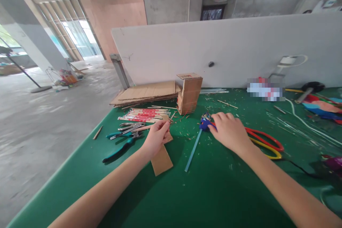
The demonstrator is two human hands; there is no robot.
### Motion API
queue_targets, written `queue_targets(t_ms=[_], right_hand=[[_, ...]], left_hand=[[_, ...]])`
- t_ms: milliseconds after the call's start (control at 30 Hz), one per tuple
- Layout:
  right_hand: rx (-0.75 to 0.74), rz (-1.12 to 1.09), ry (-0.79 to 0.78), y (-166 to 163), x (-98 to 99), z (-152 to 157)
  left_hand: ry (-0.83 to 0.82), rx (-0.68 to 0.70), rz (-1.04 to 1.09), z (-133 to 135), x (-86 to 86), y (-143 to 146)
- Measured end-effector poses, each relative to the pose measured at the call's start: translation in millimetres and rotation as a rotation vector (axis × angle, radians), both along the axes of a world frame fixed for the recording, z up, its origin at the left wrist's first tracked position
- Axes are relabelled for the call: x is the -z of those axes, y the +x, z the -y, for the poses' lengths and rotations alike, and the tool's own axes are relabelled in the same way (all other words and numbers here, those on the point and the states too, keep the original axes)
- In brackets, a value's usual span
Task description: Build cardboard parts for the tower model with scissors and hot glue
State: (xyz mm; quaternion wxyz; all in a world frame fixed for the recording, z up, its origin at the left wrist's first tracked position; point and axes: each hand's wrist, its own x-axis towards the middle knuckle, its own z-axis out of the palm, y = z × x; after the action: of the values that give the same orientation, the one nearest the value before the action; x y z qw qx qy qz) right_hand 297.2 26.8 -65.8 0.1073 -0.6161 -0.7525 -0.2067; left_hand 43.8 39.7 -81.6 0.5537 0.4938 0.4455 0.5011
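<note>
My left hand (157,136) is closed in a pinch above narrow cardboard strips (162,160). What sits between its fingertips is too small to make out. A pale wooden stick (145,127) runs up to the back of this hand; whether it is gripped is hidden. My right hand (231,131) curls over a blue hot glue gun (204,124) lying on the table, thumb against its body. A translucent glue stick (193,150) sticks out of the gun toward me. Red and yellow looped handles (267,144) lie beside my right wrist, partly covered by it.
Teal-handled pliers (125,148) and wrapped chopsticks (144,114) lie left on the green table (165,203). A small cardboard structure (191,94) stands behind, beside stacked cardboard sheets (149,91). A white cable (301,121) crosses the right side. A white panel (213,50) borders the back.
</note>
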Motion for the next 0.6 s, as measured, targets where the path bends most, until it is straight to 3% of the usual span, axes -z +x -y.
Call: queue_targets(t_ms=[67, 200, 267, 433, 533, 600], right_hand=[[0.083, 0.039, -0.049, 17.6, 10.1, -1.9], [-0.008, 0.001, -0.158, 30.7, 31.1, -5.1], [-0.033, 0.016, -0.162, 27.2, 34.0, -5.8], [-0.039, 0.031, -0.029, 14.6, 26.3, -5.2], [-0.122, -0.061, 0.093, 15.5, 22.1, -5.1], [-0.202, -0.253, 0.13, 17.8, 21.6, -4.4]], left_hand=[[0.106, -0.005, -0.19, -2.3, 3.3, -2.2], [0.501, -0.005, -0.769, -4.4, 4.4, -11.4], [0.615, 0.013, -0.946, -4.1, 3.3, -15.7], [0.649, -0.035, -1.279, -2.5, 4.1, -18.2], [0.595, -0.034, -1.269, -2.4, 3.2, -15.5], [0.572, -0.022, -1.2, -3.5, 0.7, -12.6]])
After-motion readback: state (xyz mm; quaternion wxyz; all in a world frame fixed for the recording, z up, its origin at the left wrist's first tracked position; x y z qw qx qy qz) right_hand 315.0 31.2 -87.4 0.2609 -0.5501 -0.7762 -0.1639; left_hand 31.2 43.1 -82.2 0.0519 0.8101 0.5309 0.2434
